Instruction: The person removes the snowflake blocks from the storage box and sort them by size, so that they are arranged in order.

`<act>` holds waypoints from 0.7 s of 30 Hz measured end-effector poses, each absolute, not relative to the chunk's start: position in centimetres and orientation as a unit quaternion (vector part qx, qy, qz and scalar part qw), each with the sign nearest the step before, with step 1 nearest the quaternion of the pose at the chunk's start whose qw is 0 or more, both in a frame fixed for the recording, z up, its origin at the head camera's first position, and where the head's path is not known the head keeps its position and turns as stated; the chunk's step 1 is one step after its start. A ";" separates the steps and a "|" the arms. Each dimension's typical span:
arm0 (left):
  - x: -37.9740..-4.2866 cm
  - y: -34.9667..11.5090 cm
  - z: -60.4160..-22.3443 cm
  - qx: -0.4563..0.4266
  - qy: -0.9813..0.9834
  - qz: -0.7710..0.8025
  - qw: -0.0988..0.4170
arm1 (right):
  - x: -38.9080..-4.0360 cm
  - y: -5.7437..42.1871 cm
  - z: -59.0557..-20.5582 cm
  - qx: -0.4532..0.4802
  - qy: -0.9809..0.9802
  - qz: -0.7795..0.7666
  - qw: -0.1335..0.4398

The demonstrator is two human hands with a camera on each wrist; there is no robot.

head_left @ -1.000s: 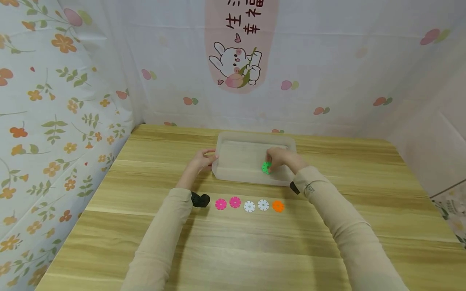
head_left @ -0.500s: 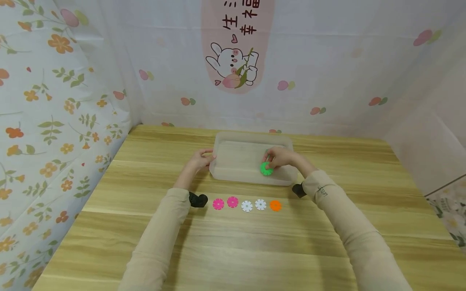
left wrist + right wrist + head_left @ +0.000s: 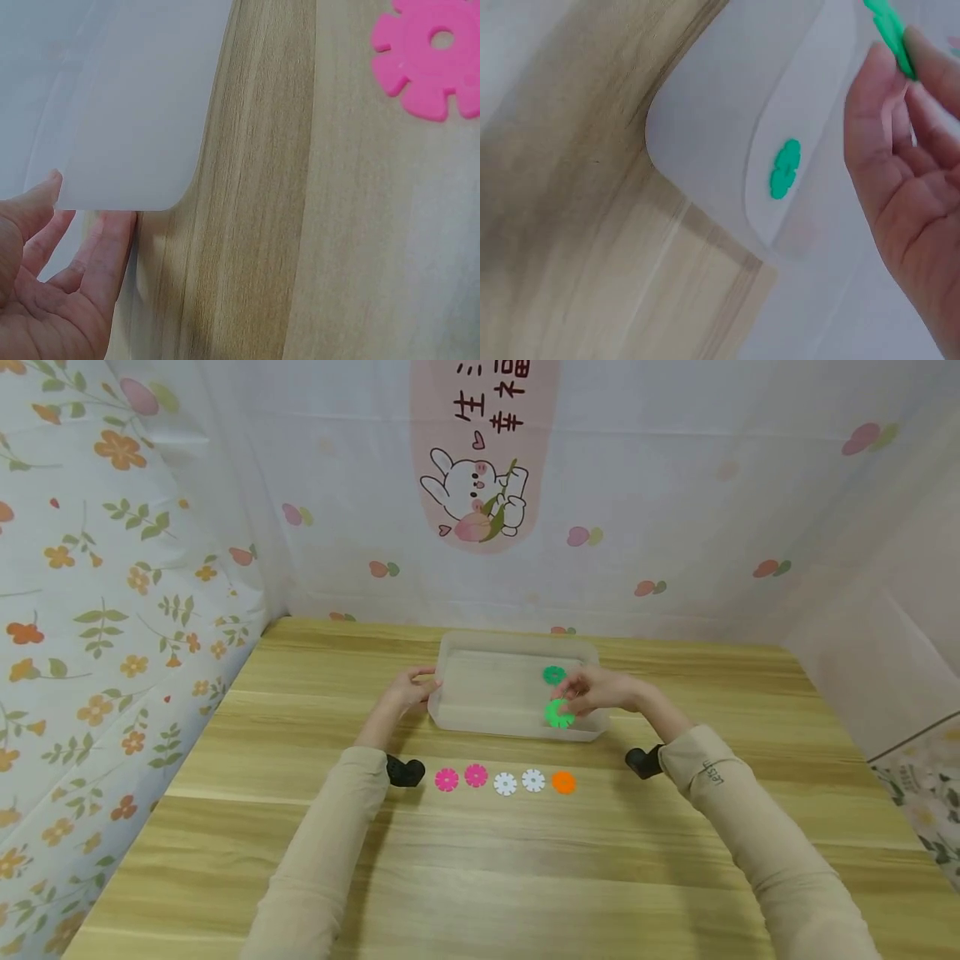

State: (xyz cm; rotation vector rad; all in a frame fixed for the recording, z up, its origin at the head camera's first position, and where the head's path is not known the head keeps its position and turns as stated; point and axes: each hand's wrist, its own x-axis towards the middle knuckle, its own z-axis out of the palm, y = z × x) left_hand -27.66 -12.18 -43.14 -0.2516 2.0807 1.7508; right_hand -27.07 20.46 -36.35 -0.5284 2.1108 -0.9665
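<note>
My right hand (image 3: 606, 689) pinches a bright green snowflake-shaped building disc (image 3: 558, 717) between thumb and fingers, over the right part of a translucent plastic box (image 3: 487, 725). In the right wrist view that disc (image 3: 891, 36) appears edge-on at the fingertips. Behind it, a darker green disc (image 3: 554, 675) lies inside the box near the right end. At the box's left end, my left hand (image 3: 407, 691) holds the wall. The left wrist view has the thumb of this hand (image 3: 60, 285) on the rim, with the fingers outside and partly hidden below it.
In front of the box, a row of discs lies on the wooden table (image 3: 480, 868): two pink discs (image 3: 447, 779), two white discs (image 3: 505, 783) and an orange disc (image 3: 564, 782). A patterned cloth wall (image 3: 330, 585) stands behind the table.
My right hand has drawn back to the right, still pinching the bright green disc. The darker green disc in the box has come into full view. The left hand stays at the box.
</note>
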 end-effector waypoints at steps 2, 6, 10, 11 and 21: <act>-27.3 -12.2 -42.7 -0.091 0.748 0.624 0.204 | -26.6 20.9 -36.3 -0.210 0.809 -0.387 0.389; -28.0 -12.6 -43.7 -0.070 0.741 0.636 0.204 | -25.5 22.1 -36.4 -0.222 0.790 -0.394 0.415; -27.1 -12.1 -41.9 -0.092 0.747 0.624 0.209 | -24.7 23.3 -36.6 -0.228 0.783 -0.381 0.436; -27.0 -12.0 -41.7 -0.092 0.749 0.622 0.209 | -24.5 23.6 -36.6 -0.227 0.780 -0.378 0.444; -26.8 -12.0 -41.8 -0.095 0.748 0.623 0.206 | -22.5 24.8 -37.9 -0.212 0.787 -0.344 0.466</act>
